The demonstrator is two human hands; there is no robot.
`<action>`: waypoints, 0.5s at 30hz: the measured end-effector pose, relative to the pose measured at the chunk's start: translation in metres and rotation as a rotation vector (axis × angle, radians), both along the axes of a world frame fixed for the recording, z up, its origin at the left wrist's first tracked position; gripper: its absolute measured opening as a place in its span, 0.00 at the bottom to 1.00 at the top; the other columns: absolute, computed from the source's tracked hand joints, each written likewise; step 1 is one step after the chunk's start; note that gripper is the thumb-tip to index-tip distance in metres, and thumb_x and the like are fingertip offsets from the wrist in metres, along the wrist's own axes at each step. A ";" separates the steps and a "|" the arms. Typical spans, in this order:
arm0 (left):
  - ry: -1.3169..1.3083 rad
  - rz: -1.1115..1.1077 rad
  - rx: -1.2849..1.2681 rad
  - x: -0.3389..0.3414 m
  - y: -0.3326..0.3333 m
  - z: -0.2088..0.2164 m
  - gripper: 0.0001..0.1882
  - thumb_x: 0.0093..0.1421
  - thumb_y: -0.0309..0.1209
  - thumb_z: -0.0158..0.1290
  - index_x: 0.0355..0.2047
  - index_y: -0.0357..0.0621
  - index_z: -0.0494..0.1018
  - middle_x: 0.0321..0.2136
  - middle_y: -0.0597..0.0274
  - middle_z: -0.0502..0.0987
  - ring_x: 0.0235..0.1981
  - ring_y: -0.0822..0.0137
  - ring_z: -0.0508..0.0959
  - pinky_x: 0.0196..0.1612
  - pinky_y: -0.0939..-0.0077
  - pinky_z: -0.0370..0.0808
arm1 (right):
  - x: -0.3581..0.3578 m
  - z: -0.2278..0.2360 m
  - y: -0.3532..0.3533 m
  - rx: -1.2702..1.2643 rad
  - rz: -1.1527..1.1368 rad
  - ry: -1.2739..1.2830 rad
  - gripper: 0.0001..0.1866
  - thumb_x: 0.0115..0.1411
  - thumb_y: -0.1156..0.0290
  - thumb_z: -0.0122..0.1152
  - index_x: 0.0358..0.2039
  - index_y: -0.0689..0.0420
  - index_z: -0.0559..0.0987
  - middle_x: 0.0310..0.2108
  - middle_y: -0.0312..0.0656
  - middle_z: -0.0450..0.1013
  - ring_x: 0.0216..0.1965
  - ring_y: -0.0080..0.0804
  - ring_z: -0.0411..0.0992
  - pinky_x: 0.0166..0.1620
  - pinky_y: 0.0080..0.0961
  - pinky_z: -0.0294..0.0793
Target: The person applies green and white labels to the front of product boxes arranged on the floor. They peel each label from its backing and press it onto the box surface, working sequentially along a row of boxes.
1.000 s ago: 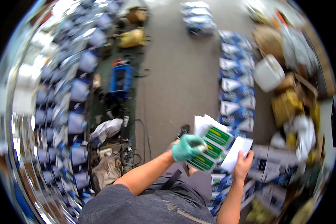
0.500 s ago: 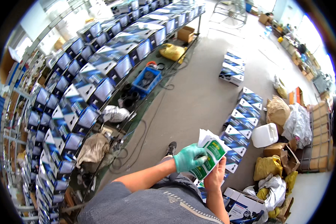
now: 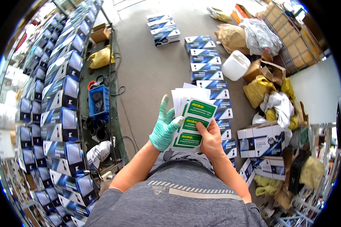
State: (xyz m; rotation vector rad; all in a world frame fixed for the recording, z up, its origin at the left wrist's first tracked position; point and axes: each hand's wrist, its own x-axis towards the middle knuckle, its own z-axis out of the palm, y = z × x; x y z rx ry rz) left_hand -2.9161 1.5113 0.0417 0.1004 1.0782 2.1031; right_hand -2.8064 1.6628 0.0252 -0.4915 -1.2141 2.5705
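Observation:
A fanned stack of printed sheets [image 3: 195,121], white with green panels, is held up in front of my waist. My right hand [image 3: 210,138], bare, grips its right edge, thumb pressed on the front. On the other side is my left hand [image 3: 165,126] in a light green glove. Its thumb overlaps the stack's left edge, one finger points up free of the paper, and the others are partly hidden behind the sheets. Several plain white sheets [image 3: 191,94] stick out at the top. Just beyond the stack, a row of blue-and-white cartons [image 3: 208,72] stands on the floor.
Stacked cartons [image 3: 64,94] fill the long rack on the left. Beside it lie a blue crate [image 3: 98,100] and a yellow sack [image 3: 101,58]. A white jerrycan [image 3: 235,65], more sacks [image 3: 259,90] and white cartons [image 3: 261,142] crowd the right side.
My view has swung to the right, so the carton row lies straight ahead. My left hand has moved from across the front of the sheets to their left edge, uncovering the green panels.

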 end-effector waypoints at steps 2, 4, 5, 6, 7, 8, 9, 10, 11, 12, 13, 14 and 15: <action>0.031 -0.141 -0.080 -0.021 -0.002 -0.008 0.40 0.66 0.40 0.64 0.72 0.47 0.57 0.58 0.52 0.75 0.57 0.61 0.77 0.59 0.64 0.78 | -0.012 -0.001 -0.007 0.091 -0.016 -0.029 0.16 0.72 0.75 0.59 0.58 0.61 0.75 0.51 0.40 0.79 0.51 0.26 0.76 0.57 0.25 0.75; -0.062 -0.231 -0.146 -0.035 -0.007 -0.025 0.30 0.69 0.41 0.61 0.65 0.41 0.68 0.54 0.56 0.79 0.51 0.65 0.81 0.54 0.68 0.81 | -0.022 -0.004 -0.015 0.160 -0.039 -0.065 0.15 0.73 0.74 0.59 0.57 0.61 0.76 0.51 0.39 0.79 0.50 0.24 0.76 0.56 0.24 0.76; -0.100 -0.232 -0.141 -0.040 -0.008 -0.027 0.27 0.70 0.42 0.60 0.62 0.40 0.70 0.52 0.58 0.80 0.49 0.66 0.81 0.52 0.69 0.82 | -0.028 -0.003 -0.020 0.175 -0.057 -0.083 0.14 0.73 0.73 0.59 0.57 0.61 0.76 0.50 0.38 0.80 0.50 0.24 0.76 0.56 0.24 0.76; -0.138 -0.229 -0.137 -0.044 -0.008 -0.029 0.24 0.70 0.42 0.59 0.59 0.39 0.73 0.50 0.59 0.81 0.47 0.67 0.82 0.50 0.71 0.83 | -0.035 -0.002 -0.022 0.191 -0.073 -0.100 0.14 0.73 0.73 0.59 0.57 0.60 0.77 0.50 0.38 0.80 0.49 0.24 0.76 0.55 0.23 0.76; -0.135 -0.221 -0.130 -0.049 -0.006 -0.029 0.25 0.71 0.42 0.59 0.60 0.39 0.72 0.50 0.59 0.81 0.47 0.67 0.82 0.49 0.71 0.83 | -0.040 -0.001 -0.022 0.225 -0.108 -0.143 0.14 0.73 0.72 0.59 0.56 0.60 0.77 0.48 0.37 0.80 0.48 0.23 0.76 0.54 0.22 0.76; -0.131 -0.211 -0.123 -0.054 -0.004 -0.028 0.25 0.71 0.42 0.58 0.60 0.39 0.71 0.50 0.59 0.81 0.47 0.67 0.82 0.49 0.71 0.83 | -0.045 -0.001 -0.021 0.181 -0.148 -0.147 0.13 0.73 0.72 0.59 0.56 0.60 0.77 0.48 0.37 0.80 0.48 0.23 0.77 0.53 0.22 0.77; -0.126 -0.198 -0.117 -0.059 -0.002 -0.028 0.25 0.72 0.42 0.57 0.61 0.39 0.71 0.50 0.59 0.81 0.46 0.67 0.83 0.48 0.71 0.83 | -0.051 0.000 -0.019 0.136 -0.186 -0.149 0.13 0.73 0.72 0.59 0.55 0.60 0.77 0.47 0.37 0.80 0.47 0.23 0.77 0.53 0.22 0.78; -0.140 -0.185 -0.082 -0.066 0.000 -0.034 0.30 0.71 0.39 0.58 0.67 0.41 0.63 0.52 0.57 0.79 0.49 0.66 0.82 0.50 0.71 0.83 | -0.057 0.001 -0.018 0.124 -0.216 -0.158 0.12 0.74 0.73 0.58 0.54 0.61 0.77 0.47 0.37 0.80 0.46 0.23 0.78 0.51 0.22 0.80; -0.065 -0.127 -0.097 -0.070 0.001 -0.036 0.32 0.71 0.36 0.58 0.70 0.43 0.59 0.54 0.57 0.78 0.50 0.66 0.81 0.50 0.71 0.83 | -0.063 0.002 -0.017 0.126 -0.238 -0.166 0.11 0.74 0.73 0.58 0.54 0.60 0.77 0.46 0.38 0.80 0.44 0.23 0.78 0.50 0.22 0.81; 0.010 -0.067 -0.113 -0.073 0.004 -0.034 0.36 0.71 0.33 0.58 0.73 0.44 0.54 0.55 0.56 0.77 0.51 0.65 0.80 0.51 0.70 0.83 | -0.069 0.001 -0.015 0.099 -0.244 -0.158 0.11 0.74 0.73 0.58 0.54 0.60 0.77 0.46 0.38 0.80 0.45 0.24 0.78 0.51 0.22 0.80; 0.084 -0.009 -0.123 -0.077 0.009 -0.031 0.39 0.70 0.31 0.59 0.75 0.46 0.50 0.57 0.55 0.76 0.53 0.65 0.80 0.51 0.70 0.83 | -0.073 0.000 -0.012 0.077 -0.254 -0.151 0.11 0.74 0.73 0.57 0.54 0.60 0.77 0.46 0.38 0.80 0.45 0.24 0.78 0.51 0.23 0.80; 0.131 0.017 -0.083 -0.087 0.012 -0.035 0.48 0.69 0.24 0.58 0.78 0.52 0.39 0.60 0.52 0.72 0.55 0.64 0.78 0.53 0.69 0.83 | -0.079 -0.003 -0.011 0.055 -0.292 -0.129 0.11 0.74 0.73 0.57 0.54 0.60 0.77 0.47 0.38 0.80 0.45 0.24 0.78 0.51 0.23 0.80; 0.221 0.099 -0.105 -0.093 0.016 -0.041 0.49 0.69 0.21 0.56 0.79 0.54 0.37 0.61 0.51 0.72 0.54 0.64 0.78 0.53 0.69 0.83 | -0.086 -0.008 -0.011 0.032 -0.329 -0.107 0.11 0.74 0.72 0.58 0.54 0.59 0.77 0.47 0.38 0.80 0.45 0.24 0.78 0.51 0.23 0.80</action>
